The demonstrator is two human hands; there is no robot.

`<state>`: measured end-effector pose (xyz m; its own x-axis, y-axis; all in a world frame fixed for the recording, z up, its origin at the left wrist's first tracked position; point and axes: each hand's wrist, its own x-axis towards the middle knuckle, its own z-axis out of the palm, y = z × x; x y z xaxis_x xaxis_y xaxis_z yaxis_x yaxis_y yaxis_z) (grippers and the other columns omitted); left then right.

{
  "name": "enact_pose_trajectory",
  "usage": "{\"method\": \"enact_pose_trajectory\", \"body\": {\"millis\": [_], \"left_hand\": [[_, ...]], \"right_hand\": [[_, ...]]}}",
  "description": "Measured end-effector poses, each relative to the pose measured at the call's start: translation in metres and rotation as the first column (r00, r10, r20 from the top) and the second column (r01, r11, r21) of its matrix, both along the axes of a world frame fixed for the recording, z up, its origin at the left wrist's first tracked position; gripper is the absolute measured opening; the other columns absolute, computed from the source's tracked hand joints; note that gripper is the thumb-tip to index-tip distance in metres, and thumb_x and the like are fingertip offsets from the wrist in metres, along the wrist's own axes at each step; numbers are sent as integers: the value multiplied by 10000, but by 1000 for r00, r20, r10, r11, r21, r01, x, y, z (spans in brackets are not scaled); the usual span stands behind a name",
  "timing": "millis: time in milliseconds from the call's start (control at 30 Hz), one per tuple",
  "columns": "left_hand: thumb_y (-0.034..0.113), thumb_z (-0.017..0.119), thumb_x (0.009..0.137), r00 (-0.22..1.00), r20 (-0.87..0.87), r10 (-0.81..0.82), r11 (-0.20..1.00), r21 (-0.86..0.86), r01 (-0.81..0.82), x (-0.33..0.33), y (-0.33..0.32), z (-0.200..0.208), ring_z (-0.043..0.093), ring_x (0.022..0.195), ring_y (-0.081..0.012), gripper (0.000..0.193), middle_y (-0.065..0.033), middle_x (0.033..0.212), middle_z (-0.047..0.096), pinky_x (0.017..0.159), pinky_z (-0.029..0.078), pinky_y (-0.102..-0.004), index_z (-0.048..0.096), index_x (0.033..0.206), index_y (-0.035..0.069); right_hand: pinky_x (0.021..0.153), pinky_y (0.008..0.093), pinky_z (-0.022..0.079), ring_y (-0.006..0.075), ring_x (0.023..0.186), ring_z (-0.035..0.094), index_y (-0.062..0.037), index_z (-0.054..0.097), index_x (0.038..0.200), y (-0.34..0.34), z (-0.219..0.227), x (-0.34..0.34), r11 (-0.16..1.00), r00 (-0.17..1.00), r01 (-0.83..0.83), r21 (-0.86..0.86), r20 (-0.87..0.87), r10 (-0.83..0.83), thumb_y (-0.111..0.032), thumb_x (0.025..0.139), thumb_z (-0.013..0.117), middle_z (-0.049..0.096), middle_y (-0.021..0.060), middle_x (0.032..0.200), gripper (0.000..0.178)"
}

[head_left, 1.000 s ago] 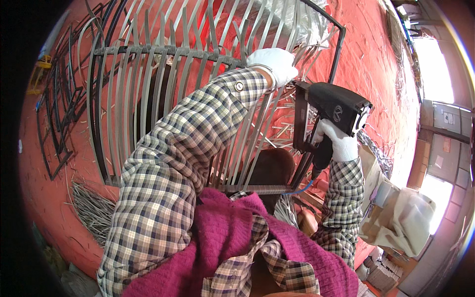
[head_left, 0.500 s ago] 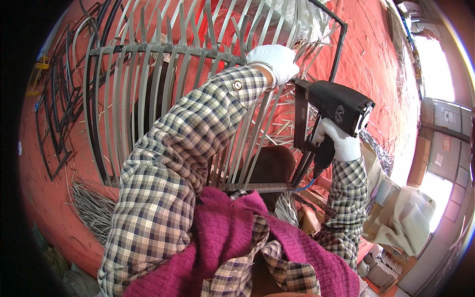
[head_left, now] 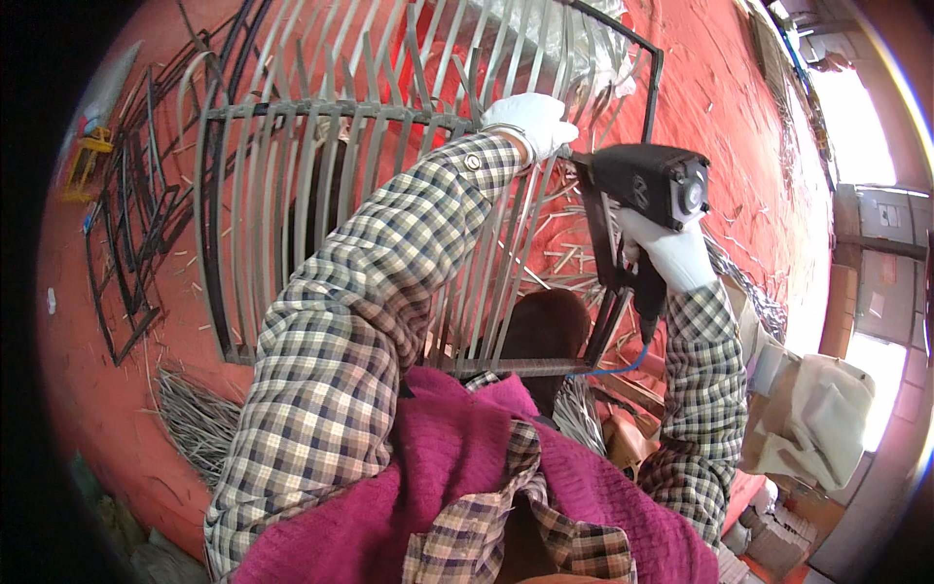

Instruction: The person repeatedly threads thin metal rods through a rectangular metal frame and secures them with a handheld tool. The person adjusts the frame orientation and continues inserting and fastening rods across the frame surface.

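My left hand (head_left: 530, 122), in a white glove, is closed at the crossbar of a dark metal frame (head_left: 545, 368), on a flat grey strip by its look; its fingertips are partly hidden. My right hand (head_left: 671, 251), gloved too, grips the handle of a black pneumatic staple gun (head_left: 632, 180). The gun's nose points left and lies close beside my left hand. A blue air hose (head_left: 623, 368) runs from the bottom of its handle. Many grey strips (head_left: 375, 204) run lengthwise over the frame, some with loose ends standing up past the crossbar (head_left: 341, 109).
Several black metal frames (head_left: 131, 224) lie at the left on the red floor covering (head_left: 107, 409). A bundle of grey strips (head_left: 195, 420) lies near the frame's lower left. Clear plastic sheeting (head_left: 574, 44) sits at the far side. Pale cloth (head_left: 817, 419) hangs at the right.
The staple gun has tilted, showing more of its round end cap, with its nose slightly nearer my left hand. The whole view has shifted a little; my left hand stays at the crossbar.
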<state>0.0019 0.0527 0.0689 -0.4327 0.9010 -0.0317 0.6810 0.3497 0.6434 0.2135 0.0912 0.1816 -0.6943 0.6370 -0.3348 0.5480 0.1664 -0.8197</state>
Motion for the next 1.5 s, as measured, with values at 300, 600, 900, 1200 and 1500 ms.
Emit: {"method": "enact_pose_trajectory", "body": {"millis": [300, 600, 900, 1200, 1500], "left_hand": [[361, 625, 883, 968, 245, 62, 884, 436, -168, -38, -34, 20, 647, 873, -196, 306, -80, 913, 699, 803, 497, -329, 701, 1008, 93], [371, 624, 901, 715, 18, 699, 715, 19, -699, -128, -188, 29, 554, 631, -94, 327, -1, 771, 649, 581, 461, -258, 695, 1042, 84], [394, 609, 903, 570, -37, 821, 562, -130, -817, -143, -211, 42, 630, 799, -157, 380, -63, 951, 676, 710, 514, -321, 671, 1106, 79], [519, 600, 866, 619, -195, 761, 527, -372, -764, -144, -214, 36, 570, 1151, -279, 551, -126, 1212, 634, 1001, 427, -387, 640, 1191, 76], [411, 645, 869, 605, -8, 796, 593, -190, -783, -128, -202, 42, 584, 1156, -269, 537, -148, 1246, 617, 996, 451, -358, 590, 1250, 36]], "right_hand": [[868, 359, 512, 210, 983, 640, 8, 557, 1243, 120, 3, 325, 692, 875, 148, 706, 233, -425, -227, 818, 721, 616, 120, 1194, 513], [886, 394, 511, 276, 1006, 633, 14, 511, 1308, 277, -147, 512, 591, 627, 8, 807, 456, -631, -177, 819, 692, 564, 146, 1298, 556], [922, 397, 486, 308, 1011, 613, 36, 581, 1194, 204, -189, 433, 454, 737, 166, 875, 195, -647, -56, 805, 671, 611, 184, 1172, 410], [997, 457, 412, 376, 1104, 553, 34, 599, 1144, 35, -216, 232, 749, 1000, -12, 663, 24, -5, -108, 817, 589, 606, 220, 1153, 357], [946, 413, 457, 331, 1055, 599, -55, 635, 1152, 11, -272, 171, 895, 984, -126, 428, 167, 59, -256, 910, 574, 653, 156, 1116, 321]]}}
